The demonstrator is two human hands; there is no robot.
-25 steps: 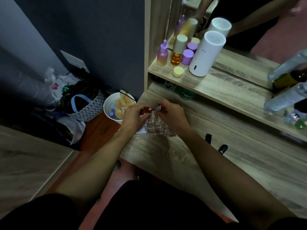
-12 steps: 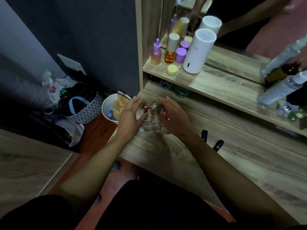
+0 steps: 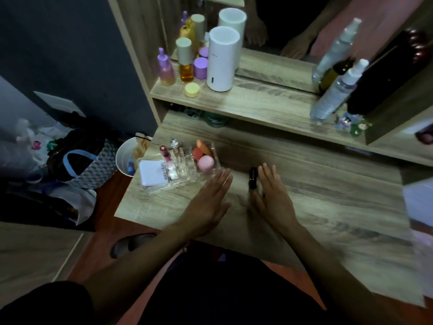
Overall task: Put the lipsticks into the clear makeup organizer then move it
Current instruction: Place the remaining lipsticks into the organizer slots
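Note:
The clear makeup organizer (image 3: 185,172) stands at the left end of the wooden desk (image 3: 316,202). A red lipstick (image 3: 165,153) and a clear-capped tube (image 3: 174,144) stand upright in its slots. Pink and orange sponges (image 3: 203,158) fill its right compartment, and a white packet (image 3: 152,172) lies in its left part. My left hand (image 3: 208,200) is flat and open just right of the organizer, apart from it. My right hand (image 3: 273,195) is open beside a black lipstick (image 3: 252,175) lying on the desk, which touches its thumb side.
On the shelf above stand a white cylinder (image 3: 222,59), purple and amber bottles (image 3: 185,64) and a yellow jar (image 3: 192,89); spray bottles (image 3: 337,92) at right. A mirror is behind. A white bowl (image 3: 127,158) and a bag (image 3: 79,158) sit left of the desk.
Both hands let go of the organizer and moved right and toward me. The right hand now lies beside a black lipstick. The camera turned, so the view shifted.

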